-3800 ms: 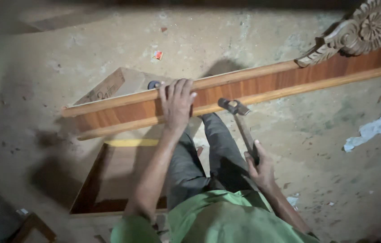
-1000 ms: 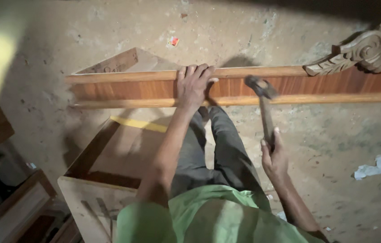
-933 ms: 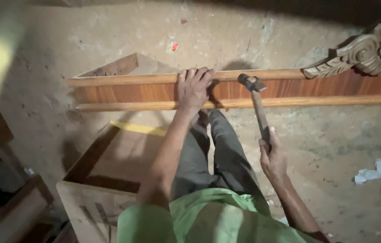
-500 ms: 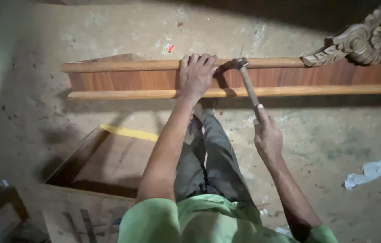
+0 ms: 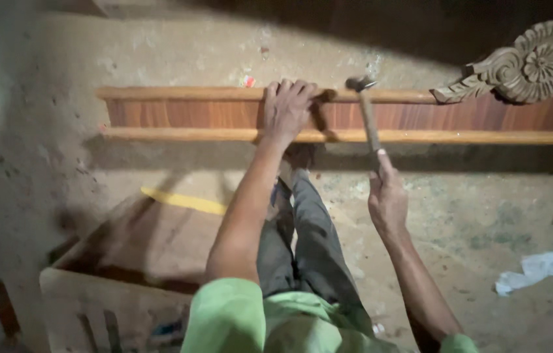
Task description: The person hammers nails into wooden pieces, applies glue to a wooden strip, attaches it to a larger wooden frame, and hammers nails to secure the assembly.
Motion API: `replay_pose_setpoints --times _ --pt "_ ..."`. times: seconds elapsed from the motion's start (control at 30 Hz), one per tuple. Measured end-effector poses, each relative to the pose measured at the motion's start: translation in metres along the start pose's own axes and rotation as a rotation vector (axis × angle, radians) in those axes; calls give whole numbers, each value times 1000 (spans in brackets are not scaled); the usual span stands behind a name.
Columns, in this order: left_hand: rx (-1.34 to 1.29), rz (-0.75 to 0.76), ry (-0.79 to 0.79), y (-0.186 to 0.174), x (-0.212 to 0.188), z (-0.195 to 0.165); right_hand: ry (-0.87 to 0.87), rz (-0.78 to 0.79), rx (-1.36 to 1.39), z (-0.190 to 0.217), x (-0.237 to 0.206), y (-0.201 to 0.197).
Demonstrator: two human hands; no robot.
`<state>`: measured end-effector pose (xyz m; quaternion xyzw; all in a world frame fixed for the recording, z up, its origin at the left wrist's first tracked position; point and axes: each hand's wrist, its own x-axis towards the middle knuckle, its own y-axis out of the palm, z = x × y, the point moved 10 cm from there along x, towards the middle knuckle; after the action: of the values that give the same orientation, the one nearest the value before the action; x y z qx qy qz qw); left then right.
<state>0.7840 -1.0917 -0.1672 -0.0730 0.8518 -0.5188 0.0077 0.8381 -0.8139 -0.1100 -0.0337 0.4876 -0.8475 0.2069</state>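
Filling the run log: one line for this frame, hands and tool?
left hand: pressed flat on wooden panel | right hand: grips hammer, head at panel's top rail | carved ornament: panel's right end

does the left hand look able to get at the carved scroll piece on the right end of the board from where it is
Probably not without shifting. The left hand presses the wooden board near its middle, and the carved ornament sits far along to the right, beyond the right hand and its hammer.

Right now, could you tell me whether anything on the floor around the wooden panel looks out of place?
A crumpled white scrap, paper or cloth, lies loose on the dusty floor, apart from the wooden panel and to the side of the right hand holding the hammer. Nothing else stands out.
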Motion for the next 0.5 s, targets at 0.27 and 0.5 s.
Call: replay_pose_setpoints --times 0.27,0.5 --pt "-43 -51 -4 3 4 0 -39 -109 251 -12 -10 -18" --pt "-51 -83 33 8 2 0 -71 -77 66 -10 -21 -14"
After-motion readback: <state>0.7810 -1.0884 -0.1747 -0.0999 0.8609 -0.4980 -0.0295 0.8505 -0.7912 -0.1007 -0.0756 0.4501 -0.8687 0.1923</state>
